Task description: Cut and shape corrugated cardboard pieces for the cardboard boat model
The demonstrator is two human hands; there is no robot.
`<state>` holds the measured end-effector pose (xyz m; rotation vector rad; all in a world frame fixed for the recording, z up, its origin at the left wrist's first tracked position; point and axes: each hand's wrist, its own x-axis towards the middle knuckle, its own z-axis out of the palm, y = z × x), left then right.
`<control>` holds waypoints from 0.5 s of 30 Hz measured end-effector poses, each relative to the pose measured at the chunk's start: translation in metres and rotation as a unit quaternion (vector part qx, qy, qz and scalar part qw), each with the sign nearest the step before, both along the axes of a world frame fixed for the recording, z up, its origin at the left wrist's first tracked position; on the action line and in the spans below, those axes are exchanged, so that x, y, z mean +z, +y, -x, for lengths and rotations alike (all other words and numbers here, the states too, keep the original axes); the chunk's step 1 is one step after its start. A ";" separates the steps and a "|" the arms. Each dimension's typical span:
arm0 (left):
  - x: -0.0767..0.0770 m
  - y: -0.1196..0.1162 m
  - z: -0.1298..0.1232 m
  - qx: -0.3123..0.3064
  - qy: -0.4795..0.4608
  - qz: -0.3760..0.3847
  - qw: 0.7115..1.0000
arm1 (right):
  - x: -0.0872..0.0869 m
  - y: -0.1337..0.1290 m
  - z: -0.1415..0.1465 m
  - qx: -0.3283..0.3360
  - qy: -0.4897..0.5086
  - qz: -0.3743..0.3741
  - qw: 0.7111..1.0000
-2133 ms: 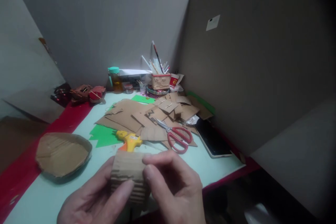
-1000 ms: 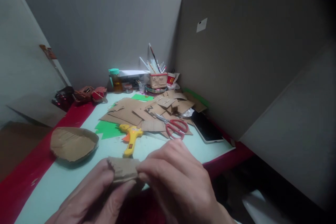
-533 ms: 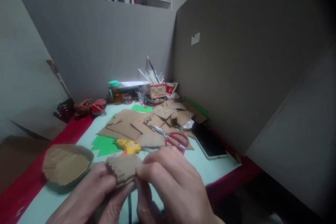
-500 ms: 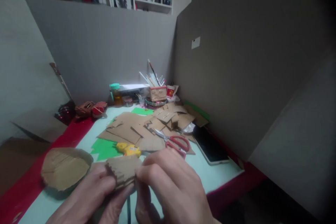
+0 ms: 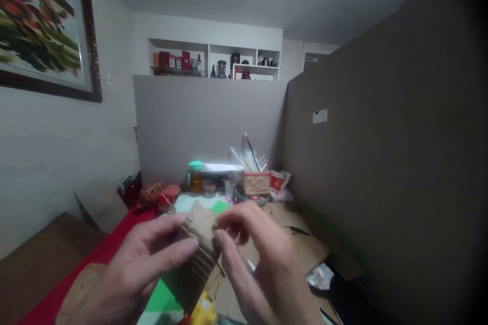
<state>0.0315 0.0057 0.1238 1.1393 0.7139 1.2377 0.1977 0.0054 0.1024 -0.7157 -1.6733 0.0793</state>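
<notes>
Up close, we hold a piece of ribbed cardboard (image 5: 198,259) between both hands, raised above the counter (image 5: 183,202); our left hand (image 5: 129,279) pinches its left edge, thumb laid across the ribbed face and fingers curled behind, so that grip is closed on the cardboard; our right hand (image 5: 263,274) meets it at the upper right corner, thumb and forefinger nipped onto the edge, the other fingers bent loosely. Below the cardboard lie a green sheet (image 5: 162,299) and the yellow glue gun (image 5: 203,312), just under its lower edge; right of the cardboard more brown cardboard sheets (image 5: 301,249) are spread flat, with a crumpled white scrap (image 5: 319,277) beyond them. Behind the cardboard, at the back of the counter, stand a bottle with a teal cap (image 5: 195,177) and a small box of sticks (image 5: 255,180); a red cup (image 5: 276,181) stands just right of that box.
</notes>
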 end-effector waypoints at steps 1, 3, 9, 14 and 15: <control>0.003 0.005 0.000 -0.013 -0.029 0.010 0.999 | 0.003 0.002 -0.002 -0.014 0.014 0.024 1.000; 0.005 0.015 0.001 -0.045 -0.075 0.025 0.996 | 0.008 0.006 -0.006 -0.001 0.053 0.097 0.994; -0.002 0.037 0.001 -0.084 -0.009 -0.003 0.996 | 0.016 0.011 -0.014 0.167 0.172 0.252 0.938; -0.011 0.031 -0.004 -0.074 -0.036 0.024 0.996 | 0.023 0.010 -0.020 0.268 0.285 0.328 0.860; -0.012 0.030 -0.004 -0.070 -0.030 0.031 0.997 | 0.023 0.011 -0.021 0.293 0.303 0.345 0.839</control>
